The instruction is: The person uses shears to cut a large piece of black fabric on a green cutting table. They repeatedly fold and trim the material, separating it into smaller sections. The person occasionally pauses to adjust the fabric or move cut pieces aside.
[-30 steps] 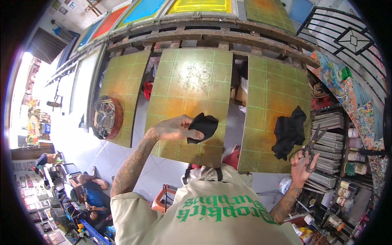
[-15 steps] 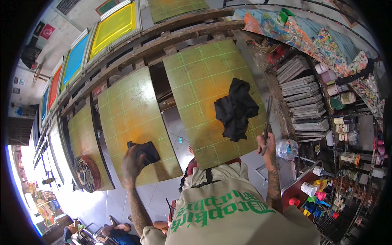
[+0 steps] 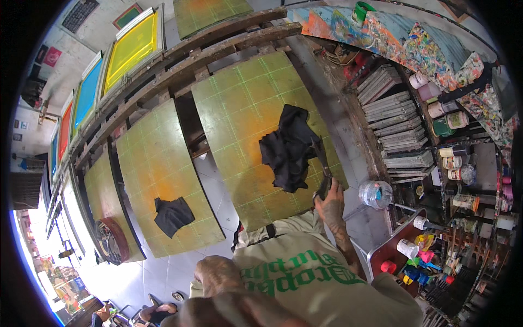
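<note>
In my right hand [image 3: 331,203] is a pair of dark scissors [image 3: 321,158], its fingers closed around the handles. The blades reach to the right edge of a crumpled black cloth [image 3: 289,150] that lies on the yellow-green gridded board [image 3: 231,103] in front of me. My left hand [image 3: 234,312] is raised very near the camera at the lower edge; it looks large and blurred, and its fingers cannot be made out. A smaller folded piece of black cloth [image 3: 174,216] rests on the neighbouring board [image 3: 150,141] to the left, with no hand on it.
A third board [image 3: 101,182] at the left bears a round, red-rimmed object [image 3: 111,240]. Wooden rails [image 3: 218,46] run behind the boards, with coloured framed screens [image 3: 131,57] beyond. At right stand a clear plastic jug [image 3: 375,194], stacked grey slabs [image 3: 392,120] and shelves of paint pots [image 3: 460,174].
My left hand has left the small cloth and come up close to the camera. The scissors in my right hand have moved left onto the crumpled cloth's edge. The whole view has shifted slightly.
</note>
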Tool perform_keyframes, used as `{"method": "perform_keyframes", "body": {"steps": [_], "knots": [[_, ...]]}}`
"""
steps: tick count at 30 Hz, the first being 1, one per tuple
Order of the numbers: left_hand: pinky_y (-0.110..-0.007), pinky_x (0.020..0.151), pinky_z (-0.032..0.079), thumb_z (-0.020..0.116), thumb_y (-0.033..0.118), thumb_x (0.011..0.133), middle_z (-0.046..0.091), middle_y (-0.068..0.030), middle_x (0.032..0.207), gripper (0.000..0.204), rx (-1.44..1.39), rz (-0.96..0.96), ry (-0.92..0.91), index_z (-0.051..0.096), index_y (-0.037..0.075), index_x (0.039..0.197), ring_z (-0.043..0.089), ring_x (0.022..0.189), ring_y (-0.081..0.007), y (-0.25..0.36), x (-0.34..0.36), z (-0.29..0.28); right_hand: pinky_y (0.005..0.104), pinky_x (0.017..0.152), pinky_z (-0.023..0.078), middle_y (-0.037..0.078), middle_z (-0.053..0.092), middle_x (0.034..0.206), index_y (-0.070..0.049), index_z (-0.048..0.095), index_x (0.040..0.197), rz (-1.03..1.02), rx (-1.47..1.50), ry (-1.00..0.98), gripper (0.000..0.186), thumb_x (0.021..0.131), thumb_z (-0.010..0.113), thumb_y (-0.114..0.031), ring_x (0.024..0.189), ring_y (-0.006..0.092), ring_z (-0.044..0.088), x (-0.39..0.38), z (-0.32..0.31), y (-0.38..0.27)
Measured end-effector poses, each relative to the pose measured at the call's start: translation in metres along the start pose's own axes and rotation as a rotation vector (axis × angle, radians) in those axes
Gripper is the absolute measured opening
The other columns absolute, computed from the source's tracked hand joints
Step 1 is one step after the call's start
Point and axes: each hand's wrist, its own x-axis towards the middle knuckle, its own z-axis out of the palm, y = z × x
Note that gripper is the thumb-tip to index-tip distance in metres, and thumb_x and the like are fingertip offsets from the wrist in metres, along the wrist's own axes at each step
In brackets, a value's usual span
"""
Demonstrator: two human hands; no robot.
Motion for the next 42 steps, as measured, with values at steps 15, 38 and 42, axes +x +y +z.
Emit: {"method": "perform_keyframes", "body": {"steps": [15,38,42], "knots": [[-0.070,0.107,0.027,0.046,0.016,0.104,0.058,0.0061,0.064,0.013,-0.733,-0.413,0.479,0.053,0.015,0.093,0.035,0.044,-0.0062,0.024,0.035,0.010,0.0485,0.083,0.052,0.026,0.064,0.102,0.008,0.056,0.123,-0.059,-0.316,-0.292,0.060,0.086,0.072,-0.036,0.097,0.0417,0.064,0.032,-0.042,-0.037],[-0.026,0.050,0.029,0.048,0.004,0.096,0.048,0.0052,0.054,0.018,-0.673,-0.034,0.356,0.056,0.011,0.081,0.030,0.039,-0.0033,0.027,0.019,0.001,0.0421,0.053,0.049,0.015,0.061,0.060,0.001,0.063,0.079,-0.391,-0.060,-0.045,0.040,0.085,0.077,-0.037,0.056,0.0305,0.063,0.135,0.044,-0.110],[-0.023,0.043,0.025,0.047,0.001,0.094,0.045,0.0051,0.050,0.022,-0.547,0.100,0.385,0.056,0.010,0.075,0.029,0.038,-0.0032,0.025,0.018,0.006,0.0421,0.053,0.049,0.015,0.062,0.061,0.000,0.063,0.079,-0.367,0.087,-0.033,0.039,0.085,0.076,-0.037,0.056,0.0309,0.064,0.146,0.037,-0.107]]}}
